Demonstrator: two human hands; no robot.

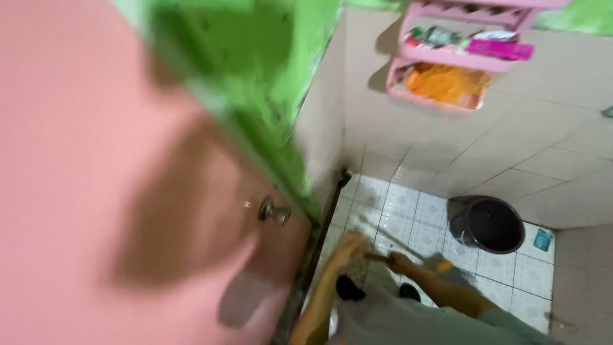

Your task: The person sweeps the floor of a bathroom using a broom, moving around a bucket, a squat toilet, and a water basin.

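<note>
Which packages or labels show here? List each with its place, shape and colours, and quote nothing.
Magenta packet: middle tier of the pink wall shelf, long and flat.
Green-and-white packets: same tier, to the left, crumpled, blurred.
Orange bag: lowest tier, soft, bulging.
Small teal square packet: on the floor tiles right of the dark bucket.
No signs or screens show.

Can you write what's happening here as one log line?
left hand: on stick handle | right hand: gripping stick handle | near: dark bucket, pink door, pink shelf | view: blurred
</note>
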